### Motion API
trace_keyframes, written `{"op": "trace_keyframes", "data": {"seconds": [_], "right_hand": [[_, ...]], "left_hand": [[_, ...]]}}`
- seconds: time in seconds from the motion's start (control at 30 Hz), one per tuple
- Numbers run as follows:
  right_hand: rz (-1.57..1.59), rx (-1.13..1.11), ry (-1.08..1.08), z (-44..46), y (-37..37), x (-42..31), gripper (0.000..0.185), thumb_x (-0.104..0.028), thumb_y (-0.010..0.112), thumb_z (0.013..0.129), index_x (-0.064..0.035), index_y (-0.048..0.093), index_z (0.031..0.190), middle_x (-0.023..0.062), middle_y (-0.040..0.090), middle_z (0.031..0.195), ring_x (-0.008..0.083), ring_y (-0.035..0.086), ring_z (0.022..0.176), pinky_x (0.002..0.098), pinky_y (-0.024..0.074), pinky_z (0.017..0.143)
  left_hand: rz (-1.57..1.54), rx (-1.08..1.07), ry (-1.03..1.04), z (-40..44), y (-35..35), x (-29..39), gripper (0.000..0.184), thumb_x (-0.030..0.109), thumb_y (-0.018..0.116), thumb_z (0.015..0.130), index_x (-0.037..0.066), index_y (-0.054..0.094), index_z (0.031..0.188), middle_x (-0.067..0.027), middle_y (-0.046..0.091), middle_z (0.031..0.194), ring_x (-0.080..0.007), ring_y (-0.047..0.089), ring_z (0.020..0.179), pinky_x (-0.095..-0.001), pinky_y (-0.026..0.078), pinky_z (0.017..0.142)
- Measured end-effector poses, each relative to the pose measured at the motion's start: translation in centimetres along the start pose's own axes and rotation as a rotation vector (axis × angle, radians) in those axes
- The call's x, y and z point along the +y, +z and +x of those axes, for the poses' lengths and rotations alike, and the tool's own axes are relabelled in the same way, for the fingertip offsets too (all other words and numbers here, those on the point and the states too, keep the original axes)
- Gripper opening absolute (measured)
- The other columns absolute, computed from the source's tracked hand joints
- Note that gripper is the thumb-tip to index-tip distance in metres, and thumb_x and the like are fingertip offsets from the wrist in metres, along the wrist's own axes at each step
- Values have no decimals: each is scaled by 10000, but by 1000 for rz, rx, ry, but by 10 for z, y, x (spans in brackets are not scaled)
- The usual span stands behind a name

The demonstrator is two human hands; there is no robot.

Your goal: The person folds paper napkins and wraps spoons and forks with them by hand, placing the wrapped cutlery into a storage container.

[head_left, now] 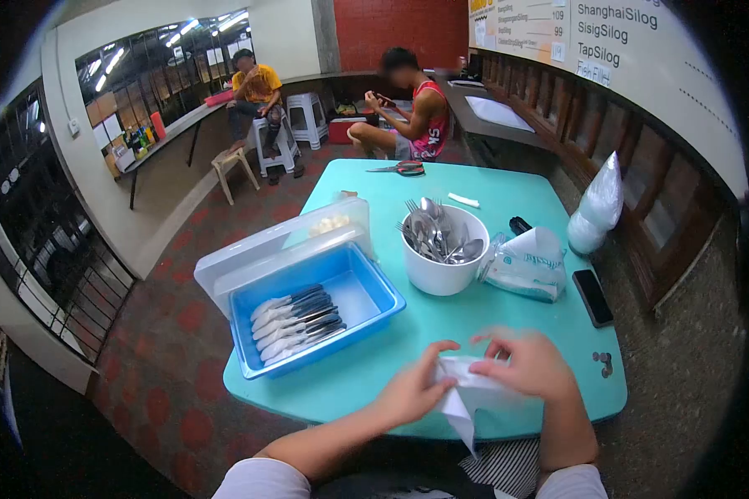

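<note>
A white paper napkin (456, 409) is stretched between my hands over the near edge of the table, one corner hanging down. My left hand (412, 384) pinches its left side between thumb and fingers. On the other side, my right hand (531, 366) grips the napkin with curled fingers, slightly blurred by motion. Ahead of them stands a white bucket (443, 279) of loose forks and spoons (441, 229). Left of it, a blue plastic tray (366, 287) holds a row of cutlery bundles (295, 320) with white-wrapped ends. Its clear lid (283, 254) leans up behind.
On the turquoise table (349, 407) lie a napkin pack (524, 270), a phone (592, 298), coins (603, 363) and scissors (398, 168). A plastic-wrapped white cone-shaped stack (597, 208) stands at the right edge. Two people (416, 108) sit beyond, near white stools (308, 116).
</note>
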State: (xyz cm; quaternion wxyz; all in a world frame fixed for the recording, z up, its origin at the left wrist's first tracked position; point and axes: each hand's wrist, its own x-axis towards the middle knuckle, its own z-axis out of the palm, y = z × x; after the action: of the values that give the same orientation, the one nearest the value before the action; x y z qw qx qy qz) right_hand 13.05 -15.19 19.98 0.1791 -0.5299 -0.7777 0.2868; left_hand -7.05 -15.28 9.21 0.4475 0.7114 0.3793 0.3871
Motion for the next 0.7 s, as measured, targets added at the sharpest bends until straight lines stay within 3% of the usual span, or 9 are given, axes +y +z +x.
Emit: {"op": "trace_keyframes", "data": {"seconds": [0.03, 0.13, 0.23, 0.37, 0.47, 0.57, 0.7], "right_hand": [[110, -9, 3, 6, -5, 21, 335, -197, 753, 769, -82, 660, 1069, 70, 675, 835, 161, 639, 737, 304, 490, 663], [394, -61, -14, 27, 5, 87, 452, -217, 771, 764, -71, 628, 1168, 67, 679, 939, 155, 631, 833, 307, 495, 742], [610, -168, 48, 48, 30, 131, 504, -219, 765, 779, -53, 592, 1222, 68, 668, 1039, 162, 620, 908, 309, 486, 796], [766, -198, 189, 72, 49, 160, 487, -204, 742, 811, -41, 576, 1239, 83, 646, 1117, 147, 599, 966, 305, 473, 832], [821, -203, 157, 79, 61, 157, 466, -212, 714, 835, -45, 573, 1247, 76, 634, 1142, 129, 588, 967, 288, 466, 825], [786, -198, -21, 89, 75, 155, 382, -239, 701, 845, -43, 631, 1165, 50, 662, 1040, 112, 583, 872, 270, 459, 770], [586, -233, -2, 86, 74, 159, 284, -229, 713, 830, -23, 684, 1023, 26, 674, 869, 98, 572, 748, 269, 452, 669]], "left_hand": [[-12, 20, 23, 4, -5, -16, 486, 141, 645, 878, 61, 430, 1307, -127, 625, 926, -230, 625, 739, -349, 497, 655], [-281, 79, -94, 12, -17, -57, 386, 69, 616, 895, 25, 470, 1249, -94, 633, 1029, -170, 642, 890, -288, 524, 742], [-514, 61, -371, 16, -27, -61, 362, 100, 613, 903, 1, 485, 1227, -103, 622, 1024, -193, 649, 839, -327, 562, 622], [-689, 49, -399, 17, -29, -83, 341, 122, 612, 904, 4, 497, 1202, -94, 631, 1004, -188, 651, 831, -332, 578, 674], [-740, 10, -389, 18, -30, -80, 301, 121, 604, 904, 15, 518, 1172, -73, 640, 978, -160, 648, 808, -295, 544, 701], [-798, -36, -411, 21, -33, -84, 292, 83, 608, 892, 26, 531, 1168, -46, 643, 984, -144, 634, 811, -245, 509, 699], [-700, -68, -440, 22, -38, -75, 358, 225, 583, 913, 38, 525, 1212, -77, 630, 1081, -170, 617, 956, -296, 491, 825]]}}
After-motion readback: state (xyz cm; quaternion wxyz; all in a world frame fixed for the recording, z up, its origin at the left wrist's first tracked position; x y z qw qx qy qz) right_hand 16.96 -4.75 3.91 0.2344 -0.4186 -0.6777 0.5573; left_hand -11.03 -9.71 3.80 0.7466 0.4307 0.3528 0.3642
